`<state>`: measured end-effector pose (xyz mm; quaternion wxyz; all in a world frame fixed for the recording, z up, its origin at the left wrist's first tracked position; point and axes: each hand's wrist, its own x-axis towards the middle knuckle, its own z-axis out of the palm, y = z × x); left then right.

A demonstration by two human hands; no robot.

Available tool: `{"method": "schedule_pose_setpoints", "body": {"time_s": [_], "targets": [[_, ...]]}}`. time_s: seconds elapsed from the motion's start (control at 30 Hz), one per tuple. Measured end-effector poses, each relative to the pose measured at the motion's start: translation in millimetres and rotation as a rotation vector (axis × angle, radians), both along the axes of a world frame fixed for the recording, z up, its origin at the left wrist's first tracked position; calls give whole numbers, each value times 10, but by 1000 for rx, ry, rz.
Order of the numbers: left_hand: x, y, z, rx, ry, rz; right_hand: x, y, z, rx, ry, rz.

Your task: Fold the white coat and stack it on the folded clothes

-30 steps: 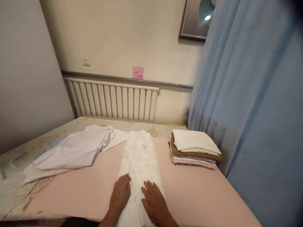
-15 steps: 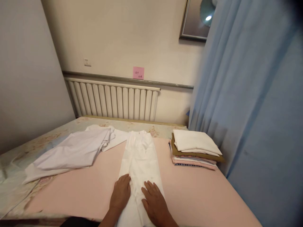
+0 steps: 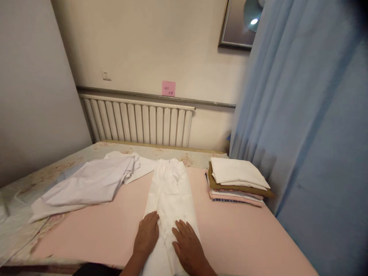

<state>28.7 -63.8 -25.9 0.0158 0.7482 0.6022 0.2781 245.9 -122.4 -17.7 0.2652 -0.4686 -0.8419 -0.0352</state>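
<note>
Where the white trousers (image 3: 174, 197) are laid: lengthwise on the pink cloth (image 3: 235, 237), waistband at the far end.
Left hand (image 3: 147, 233): rested unclenched across their left edge.
Right hand (image 3: 188, 243): placed with fingers loosely spread over their right side.
Crumpled white garments (image 3: 89, 182): heaped to the left.
Folded stack (image 3: 238, 172): set apart, to the right.
Radiator (image 3: 143, 122): mounted behind, below a pink note (image 3: 168, 88).

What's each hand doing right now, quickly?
Left hand: open, resting on the white garment.
Right hand: open, resting palm down on the same garment.
</note>
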Motion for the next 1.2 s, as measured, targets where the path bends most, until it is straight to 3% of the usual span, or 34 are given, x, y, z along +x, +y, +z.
{"method": "schedule_pose_setpoints", "body": {"time_s": [0.3, 1.2], "targets": [[9, -1, 36, -51, 6, 5, 0, -2, -1, -1, -2, 1], [8, 1, 15, 29, 22, -2, 1, -7, 38, -37, -4, 7]]}}
